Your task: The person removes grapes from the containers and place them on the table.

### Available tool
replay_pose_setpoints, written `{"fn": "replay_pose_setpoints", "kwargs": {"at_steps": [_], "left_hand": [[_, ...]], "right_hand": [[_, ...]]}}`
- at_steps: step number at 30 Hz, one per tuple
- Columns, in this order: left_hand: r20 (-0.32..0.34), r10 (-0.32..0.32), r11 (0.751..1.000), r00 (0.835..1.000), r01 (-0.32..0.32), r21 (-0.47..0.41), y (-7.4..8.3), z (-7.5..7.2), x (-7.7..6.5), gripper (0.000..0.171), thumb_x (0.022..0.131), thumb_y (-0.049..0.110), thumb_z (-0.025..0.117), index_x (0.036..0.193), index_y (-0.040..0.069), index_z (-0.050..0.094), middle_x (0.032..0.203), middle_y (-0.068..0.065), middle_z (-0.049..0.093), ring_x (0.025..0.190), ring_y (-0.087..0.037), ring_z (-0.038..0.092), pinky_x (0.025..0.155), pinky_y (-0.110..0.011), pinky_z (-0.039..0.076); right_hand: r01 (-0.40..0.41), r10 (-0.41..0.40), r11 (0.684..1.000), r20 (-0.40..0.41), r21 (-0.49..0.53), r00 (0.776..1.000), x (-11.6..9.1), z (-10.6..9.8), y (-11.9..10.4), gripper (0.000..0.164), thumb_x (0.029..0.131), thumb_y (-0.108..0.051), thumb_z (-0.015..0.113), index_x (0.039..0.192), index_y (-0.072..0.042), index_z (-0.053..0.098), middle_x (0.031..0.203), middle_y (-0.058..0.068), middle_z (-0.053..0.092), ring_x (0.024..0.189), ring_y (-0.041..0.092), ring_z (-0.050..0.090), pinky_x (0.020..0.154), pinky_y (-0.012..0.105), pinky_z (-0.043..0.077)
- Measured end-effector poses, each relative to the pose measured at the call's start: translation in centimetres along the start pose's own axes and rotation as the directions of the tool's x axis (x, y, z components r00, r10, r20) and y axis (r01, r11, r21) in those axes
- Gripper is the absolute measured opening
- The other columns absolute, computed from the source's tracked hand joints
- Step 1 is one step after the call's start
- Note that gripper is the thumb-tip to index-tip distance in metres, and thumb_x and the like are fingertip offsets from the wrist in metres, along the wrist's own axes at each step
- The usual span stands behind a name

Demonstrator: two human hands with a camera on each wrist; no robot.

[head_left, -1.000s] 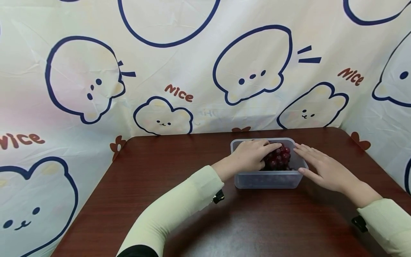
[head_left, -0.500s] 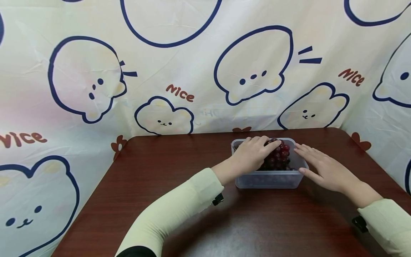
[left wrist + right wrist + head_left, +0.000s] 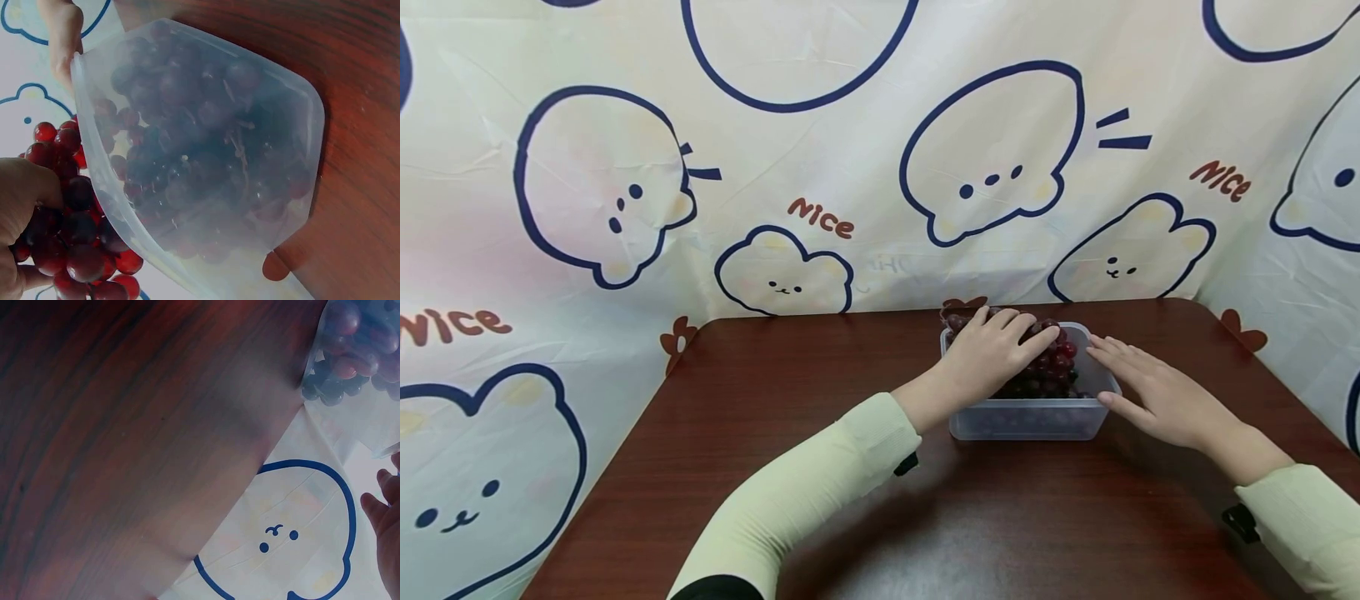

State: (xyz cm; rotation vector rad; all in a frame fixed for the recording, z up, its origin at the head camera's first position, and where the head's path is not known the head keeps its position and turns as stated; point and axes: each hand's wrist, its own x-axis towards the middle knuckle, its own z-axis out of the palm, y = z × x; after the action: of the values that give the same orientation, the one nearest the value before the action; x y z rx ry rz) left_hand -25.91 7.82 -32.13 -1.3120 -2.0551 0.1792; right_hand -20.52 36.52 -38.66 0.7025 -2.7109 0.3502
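A bunch of dark red grapes (image 3: 81, 262) is in my left hand (image 3: 988, 354), which grips it from above with curled fingers. The bunch rises above the rim of a translucent plastic box (image 3: 1026, 421); part of it is hidden behind the hand. Through the cloudy wall of the box (image 3: 294, 94) in the left wrist view, more grapes and some stems show inside. My right hand (image 3: 1157, 396) lies along the box's right end with fingers extended, fingertips at the rim. Only part of the right hand (image 3: 387, 519) enters the right wrist view.
The box stands near the back edge of a dark wooden table (image 3: 1000, 517). A pale cloth with cartoon bears (image 3: 865, 167) hangs behind and on both sides. Dark straps sit at both sleeves (image 3: 1300, 500).
My left hand has risen slightly, lifting the grape bunch, and grapes now show above the box's back left rim. My right hand has stayed in place.
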Motion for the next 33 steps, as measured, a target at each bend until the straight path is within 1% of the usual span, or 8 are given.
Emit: {"fn": "replay_pose_setpoints", "kwargs": {"at_steps": [6, 13, 16, 20, 25, 28, 33], "left_hand": [[-0.025, 0.011, 1.0, 1.0, -0.011, 0.027, -0.3, 0.0, -0.2, 0.043, 0.096, 0.009, 0.06, 0.138, 0.019, 0.054, 0.13, -0.007, 0.057, 0.118, -0.023, 0.055, 0.097, -0.049, 0.045], [-0.058, 0.019, 0.998, 0.998, -0.015, 0.055, -0.8, -0.1, -0.5, 0.042, 0.097, 0.007, 0.058, 0.138, 0.018, 0.054, 0.133, -0.009, 0.056, 0.121, -0.024, 0.053, 0.098, -0.05, 0.044], [-0.07, 0.021, 0.998, 0.997, -0.017, 0.059, -1.1, 0.0, -0.6, 0.043, 0.097, 0.006, 0.058, 0.138, 0.017, 0.054, 0.134, -0.01, 0.055, 0.122, -0.025, 0.052, 0.098, -0.051, 0.043], [-0.063, 0.021, 0.998, 0.998, -0.018, 0.054, -1.4, -0.1, -0.8, 0.047, 0.095, 0.007, 0.061, 0.14, 0.017, 0.053, 0.136, -0.011, 0.054, 0.123, -0.026, 0.051, 0.1, -0.051, 0.042], [-0.077, 0.013, 0.996, 0.997, -0.006, 0.085, -1.9, -0.2, -1.1, 0.046, 0.096, 0.008, 0.06, 0.141, 0.017, 0.052, 0.136, -0.01, 0.054, 0.124, -0.026, 0.051, 0.1, -0.051, 0.042], [-0.103, 0.011, 0.994, 0.995, 0.0, 0.112, -2.3, -0.2, -1.4, 0.043, 0.098, 0.008, 0.057, 0.14, 0.017, 0.053, 0.135, -0.01, 0.055, 0.122, -0.026, 0.052, 0.099, -0.05, 0.043], [-0.137, 0.004, 0.994, 0.991, 0.011, 0.107, -3.0, 0.0, -1.9, 0.041, 0.099, 0.004, 0.053, 0.138, 0.017, 0.056, 0.132, -0.01, 0.057, 0.121, -0.026, 0.053, 0.098, -0.05, 0.044]], "right_hand": [[0.002, -0.002, 1.0, -0.001, -0.001, 1.0, 0.0, -0.1, -0.1, 0.065, 0.091, -0.033, 0.066, 0.146, -0.008, 0.044, 0.152, 0.015, 0.035, 0.14, 0.035, 0.031, 0.115, 0.041, 0.017], [0.0, 0.0, 1.0, -0.002, -0.004, 1.0, 0.1, 0.0, 0.0, 0.065, 0.091, -0.033, 0.066, 0.147, -0.009, 0.043, 0.153, 0.015, 0.035, 0.138, 0.036, 0.032, 0.113, 0.047, 0.022], [0.002, -0.002, 1.0, -0.001, -0.007, 1.0, 0.1, 0.0, 0.1, 0.066, 0.091, -0.033, 0.066, 0.147, -0.01, 0.042, 0.152, 0.015, 0.035, 0.138, 0.037, 0.033, 0.113, 0.048, 0.022], [0.01, -0.01, 1.0, -0.003, -0.009, 1.0, 0.1, 0.0, 0.1, 0.066, 0.091, -0.033, 0.066, 0.147, -0.009, 0.043, 0.152, 0.015, 0.035, 0.137, 0.037, 0.033, 0.113, 0.048, 0.023], [0.016, -0.016, 1.0, -0.001, -0.006, 1.0, 0.1, -0.1, 0.2, 0.066, 0.091, -0.032, 0.066, 0.148, -0.01, 0.042, 0.153, 0.014, 0.034, 0.139, 0.035, 0.032, 0.114, 0.044, 0.02], [0.027, -0.027, 1.0, -0.003, -0.008, 1.0, 0.1, -0.1, 0.2, 0.066, 0.091, -0.032, 0.066, 0.148, -0.009, 0.042, 0.153, 0.014, 0.034, 0.139, 0.035, 0.031, 0.116, 0.038, 0.016], [0.046, -0.046, 0.999, -0.008, -0.015, 0.999, 0.0, -0.1, 0.3, 0.065, 0.091, -0.03, 0.067, 0.147, -0.007, 0.042, 0.153, 0.015, 0.035, 0.14, 0.032, 0.03, 0.114, 0.024, 0.008]]}}
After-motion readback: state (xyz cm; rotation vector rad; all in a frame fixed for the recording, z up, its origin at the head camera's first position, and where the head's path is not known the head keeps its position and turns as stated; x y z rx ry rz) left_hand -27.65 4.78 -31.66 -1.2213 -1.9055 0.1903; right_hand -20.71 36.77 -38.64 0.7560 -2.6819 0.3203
